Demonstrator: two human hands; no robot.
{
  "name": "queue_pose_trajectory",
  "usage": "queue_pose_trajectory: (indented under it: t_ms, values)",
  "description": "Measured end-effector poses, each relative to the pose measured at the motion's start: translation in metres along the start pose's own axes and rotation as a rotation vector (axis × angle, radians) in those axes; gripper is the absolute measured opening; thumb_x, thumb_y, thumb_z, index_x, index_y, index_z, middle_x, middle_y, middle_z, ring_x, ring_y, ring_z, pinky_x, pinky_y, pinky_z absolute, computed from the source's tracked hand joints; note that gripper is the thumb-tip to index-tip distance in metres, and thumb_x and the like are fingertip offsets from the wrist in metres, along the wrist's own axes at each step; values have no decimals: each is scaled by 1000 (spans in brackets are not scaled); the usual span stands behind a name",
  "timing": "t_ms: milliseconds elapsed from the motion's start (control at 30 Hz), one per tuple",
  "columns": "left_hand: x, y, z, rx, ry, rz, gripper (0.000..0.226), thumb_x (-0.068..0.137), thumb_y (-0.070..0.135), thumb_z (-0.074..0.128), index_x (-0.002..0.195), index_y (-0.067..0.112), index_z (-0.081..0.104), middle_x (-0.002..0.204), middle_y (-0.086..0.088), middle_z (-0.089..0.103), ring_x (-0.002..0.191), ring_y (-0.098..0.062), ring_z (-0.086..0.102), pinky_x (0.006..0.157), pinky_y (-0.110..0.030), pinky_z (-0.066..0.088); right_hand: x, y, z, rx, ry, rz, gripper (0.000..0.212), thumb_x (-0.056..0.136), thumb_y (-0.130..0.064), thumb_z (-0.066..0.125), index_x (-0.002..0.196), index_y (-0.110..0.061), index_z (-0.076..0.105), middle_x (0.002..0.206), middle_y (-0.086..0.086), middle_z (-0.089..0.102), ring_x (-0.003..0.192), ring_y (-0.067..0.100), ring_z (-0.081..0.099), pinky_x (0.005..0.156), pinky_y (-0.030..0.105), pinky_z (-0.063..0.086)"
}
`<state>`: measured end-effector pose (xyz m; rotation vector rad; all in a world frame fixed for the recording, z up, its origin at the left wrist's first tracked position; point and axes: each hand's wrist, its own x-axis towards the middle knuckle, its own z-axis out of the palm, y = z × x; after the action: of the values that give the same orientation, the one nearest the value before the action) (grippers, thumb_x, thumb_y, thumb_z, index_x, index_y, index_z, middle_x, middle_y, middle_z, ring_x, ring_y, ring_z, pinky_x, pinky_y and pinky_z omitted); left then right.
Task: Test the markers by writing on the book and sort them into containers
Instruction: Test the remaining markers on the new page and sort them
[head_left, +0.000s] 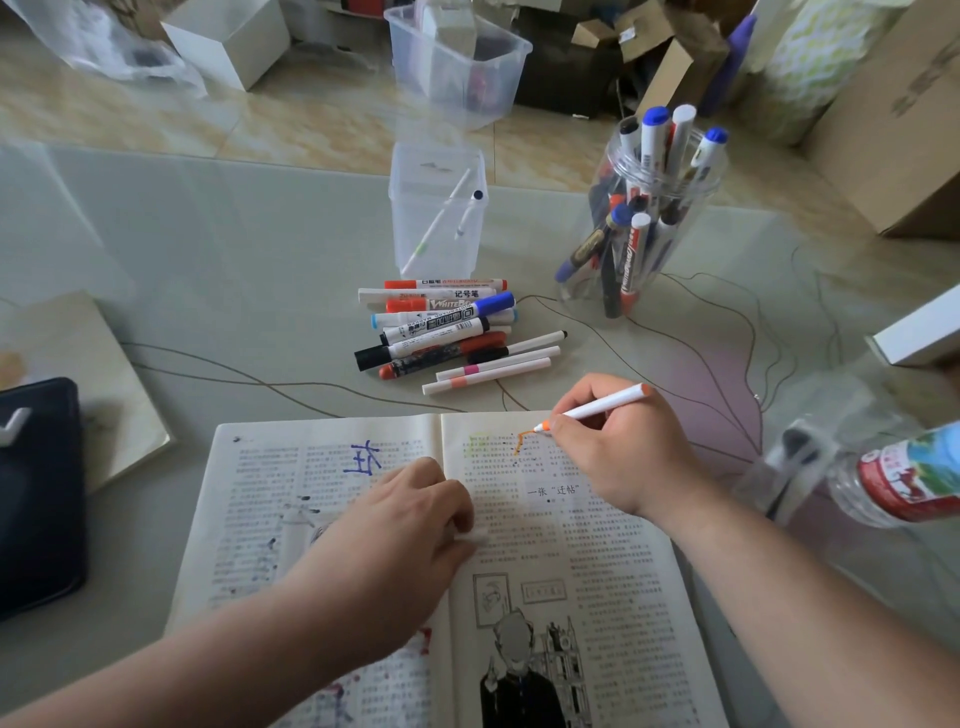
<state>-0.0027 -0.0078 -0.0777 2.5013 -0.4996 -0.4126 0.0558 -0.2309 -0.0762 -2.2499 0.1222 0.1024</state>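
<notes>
An open book with printed text lies on the table in front of me. My right hand grips a thin white marker with an orange tip, and the tip touches the top of the right page beside a fresh orange stroke. My left hand rests on the book near the spine and pinches a small white cap. A pile of several markers lies beyond the book. Behind it stand a square clear container with two thin pens and a round clear jar full of markers.
A plastic bottle with a red label lies at the right edge. A dark case and a light board sit at the left. A white box is at the right. On the floor beyond are a clear bin and cardboard boxes.
</notes>
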Motion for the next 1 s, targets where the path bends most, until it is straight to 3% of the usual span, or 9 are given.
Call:
queue_pose_trajectory:
  t_ms: [133,233,367,467,533,633,700,867,1000]
  values:
    - [0,-1,-1,-6,8,-3,12,101,46,49,102,34,53,103,19,43,98,-1,42,84,-13,34,2,1,-7,-1,4,40,20,80,-13,78,64,-16,67,52,-7,61,50,5,51,48,18,38]
    - [0,-1,-1,-22,1,-14,12,101,45,48,99,34,51,101,20,42,96,-1,42,82,-10,35,2,-1,-10,-6,-81,66,17,75,-16,75,62,-14,65,60,4,68,60,21,61,55,35,46]
    - [1,-2,-2,-39,-5,-34,14,101,46,46,92,34,47,97,19,45,93,2,44,78,-10,35,3,-1,-11,-85,-66,64,23,80,-11,71,63,-14,57,52,-3,56,52,13,47,50,27,37]
    - [1,-1,-3,-43,13,-36,14,101,44,45,90,36,42,95,20,45,90,4,44,77,-11,36,2,-1,-11,21,-36,51,21,81,-9,73,64,-14,61,56,6,62,52,12,49,52,26,39]
    - [1,1,-3,-52,29,-54,3,103,41,43,101,39,42,93,24,44,90,5,44,78,-9,35,1,-2,-10,95,-50,27,17,82,-9,75,67,-12,67,64,11,68,56,15,53,54,29,41]
    - [0,0,-1,-60,33,-53,28,106,37,37,131,46,42,102,30,43,100,4,42,87,-11,32,-1,-3,-8,56,-89,-14,16,84,-12,76,69,-13,69,59,2,66,52,13,51,51,24,39]
    - [1,-1,0,-53,17,-46,34,107,36,33,138,47,43,112,28,44,108,5,42,91,-15,33,-1,-2,-6,19,-96,-15,18,83,-11,77,68,-13,68,55,-2,61,48,7,46,47,19,36]
    - [2,-2,-1,-102,50,-51,25,106,36,35,125,42,50,110,28,46,102,9,42,87,-10,30,2,2,-9,-4,-61,-1,21,81,-9,77,65,-13,63,49,-8,55,48,5,44,46,18,35]
    - [2,1,-7,-164,79,-85,7,101,34,53,104,37,49,78,16,53,78,8,49,69,-11,37,1,3,-8,0,-54,-39,19,83,-12,77,68,-14,65,49,-11,55,49,5,46,48,16,35]
